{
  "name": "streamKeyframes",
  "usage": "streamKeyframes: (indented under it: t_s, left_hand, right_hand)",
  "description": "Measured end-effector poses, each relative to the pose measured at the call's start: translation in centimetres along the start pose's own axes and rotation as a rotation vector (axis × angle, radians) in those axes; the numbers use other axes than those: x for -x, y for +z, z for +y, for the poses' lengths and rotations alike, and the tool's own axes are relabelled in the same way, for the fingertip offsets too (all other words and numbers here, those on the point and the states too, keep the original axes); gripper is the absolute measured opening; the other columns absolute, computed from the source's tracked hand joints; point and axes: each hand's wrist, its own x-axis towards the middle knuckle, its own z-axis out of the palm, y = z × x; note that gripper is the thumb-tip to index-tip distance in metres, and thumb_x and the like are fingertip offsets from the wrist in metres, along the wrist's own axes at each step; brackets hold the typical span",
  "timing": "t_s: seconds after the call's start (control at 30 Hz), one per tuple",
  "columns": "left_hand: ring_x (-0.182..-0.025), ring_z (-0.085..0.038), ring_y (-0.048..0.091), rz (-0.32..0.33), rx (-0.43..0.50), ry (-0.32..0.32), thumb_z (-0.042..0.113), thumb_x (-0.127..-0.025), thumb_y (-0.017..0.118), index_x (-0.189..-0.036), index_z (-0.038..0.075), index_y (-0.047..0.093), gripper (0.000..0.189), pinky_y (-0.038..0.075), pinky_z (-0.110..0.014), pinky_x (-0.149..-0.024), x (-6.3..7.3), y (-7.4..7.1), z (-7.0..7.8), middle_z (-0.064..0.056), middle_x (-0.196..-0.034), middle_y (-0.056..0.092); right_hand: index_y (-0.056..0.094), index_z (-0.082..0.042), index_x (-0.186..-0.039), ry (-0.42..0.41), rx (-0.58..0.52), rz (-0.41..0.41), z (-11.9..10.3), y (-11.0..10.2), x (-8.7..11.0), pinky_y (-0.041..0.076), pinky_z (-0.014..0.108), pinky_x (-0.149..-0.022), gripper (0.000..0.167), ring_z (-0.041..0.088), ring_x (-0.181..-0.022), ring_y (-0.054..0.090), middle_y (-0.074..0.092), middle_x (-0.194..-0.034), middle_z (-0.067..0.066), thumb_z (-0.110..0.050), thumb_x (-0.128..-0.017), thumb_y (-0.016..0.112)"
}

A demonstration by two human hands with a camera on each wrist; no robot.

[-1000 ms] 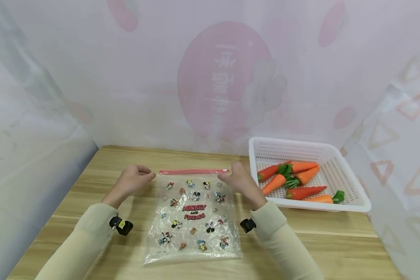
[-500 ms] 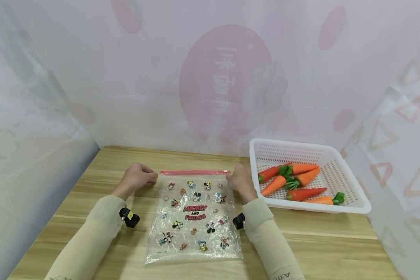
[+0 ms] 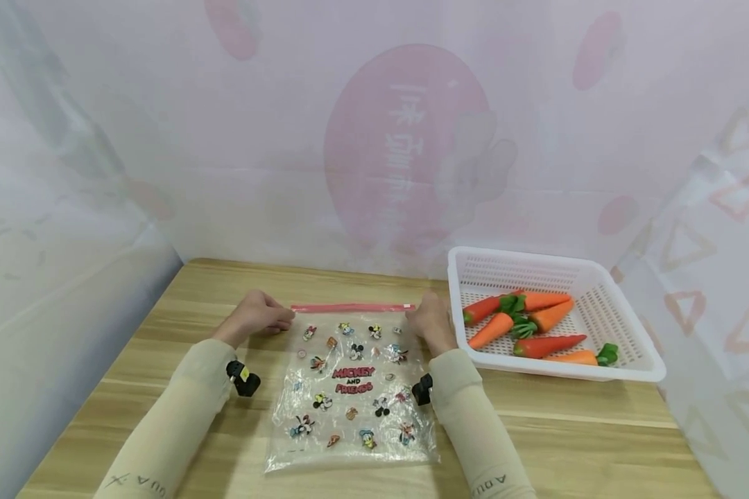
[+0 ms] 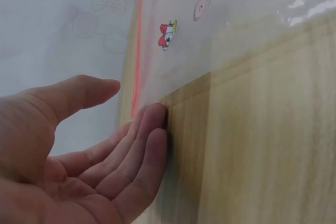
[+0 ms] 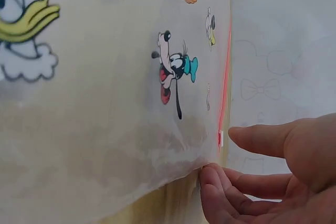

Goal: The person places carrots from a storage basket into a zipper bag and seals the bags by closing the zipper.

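A clear zip bag (image 3: 352,360) printed with cartoon characters lies flat on the wooden table, its red zip strip (image 3: 343,308) along the far edge. A small white slider (image 5: 221,138) sits at the strip's right end. My left hand (image 3: 259,319) is at the bag's far left corner; in the left wrist view its fingertips touch or nearly touch the corner, the thumb standing apart. At the far right corner, my right hand (image 3: 432,322) has its fingers against the bag's side edge. Its thumb is near the slider, with a gap between thumb and fingers.
To the right of the bag stands a white perforated basket (image 3: 624,326) holding several orange carrots (image 3: 492,330) and red chili peppers (image 3: 548,345). Its left side is close to my right hand. Pale printed sheets (image 3: 274,173) wall the table at the back and sides.
My left hand has moved right, closer to the bag's left corner. My right hand has drawn back slightly from the slider and lies lower beside the right edge. The bag stays flat.
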Motion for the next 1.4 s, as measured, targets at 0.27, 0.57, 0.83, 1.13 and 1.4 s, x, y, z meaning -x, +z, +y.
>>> streamKeyframes:
  t_s: [0.27,0.57,0.83,1.13,1.4]
  left_hand:
    - [-0.090,-0.013,0.072,-0.012,0.082,0.044,0.016,-0.102,0.068,-0.123,-0.009,0.065,0.033,0.063,-0.028,-0.084,-0.4,0.4,-1.0,-0.015,-0.108,0.076]
    - [-0.086,-0.010,0.069,0.029,0.136,0.094,0.014,-0.103,0.066,-0.128,-0.011,0.065,0.036,0.063,-0.025,-0.079,-0.3,0.2,-1.6,-0.013,-0.106,0.076]
    - [-0.088,-0.007,0.070,0.060,0.185,0.144,0.011,-0.104,0.064,-0.130,-0.015,0.062,0.037,0.064,-0.027,-0.084,0.2,-0.6,-1.9,-0.017,-0.110,0.076]
    - [-0.090,-0.003,0.073,0.115,0.176,0.199,0.017,-0.105,0.066,-0.133,-0.009,0.064,0.038,0.063,-0.034,-0.094,0.5,-2.3,-1.2,-0.018,-0.119,0.076]
    - [-0.089,-0.001,0.073,0.128,0.206,0.231,0.018,-0.105,0.066,-0.134,-0.010,0.064,0.041,0.063,-0.030,-0.093,0.7,-3.2,-0.5,-0.014,-0.118,0.077]
  right_hand:
    - [0.058,-0.006,-0.081,0.009,-0.085,0.001,0.8,0.8,-0.1,0.042,0.029,-0.053,0.019,0.021,-0.063,0.052,0.053,-0.074,0.007,-0.011,-0.096,0.069]
    - [0.060,-0.009,-0.066,0.014,-0.169,-0.002,0.9,1.2,-0.1,0.035,0.025,-0.046,0.038,0.014,-0.054,0.047,0.048,-0.061,0.001,-0.017,-0.103,0.062]
    - [0.063,-0.008,-0.069,-0.016,-0.260,0.040,0.4,1.1,0.1,0.035,0.027,-0.049,0.037,0.016,-0.060,0.046,0.051,-0.067,0.003,-0.018,-0.105,0.063]
    - [0.058,-0.007,-0.073,-0.104,-0.400,0.044,-0.8,-0.4,0.9,0.035,0.026,-0.050,0.036,0.014,-0.058,0.044,0.049,-0.065,0.001,-0.020,-0.107,0.059]
    - [0.076,-0.004,-0.110,-0.146,-0.410,0.090,-2.0,-2.3,1.7,0.050,0.024,-0.063,0.023,0.020,-0.084,0.066,0.076,-0.104,0.014,-0.022,-0.105,0.063]
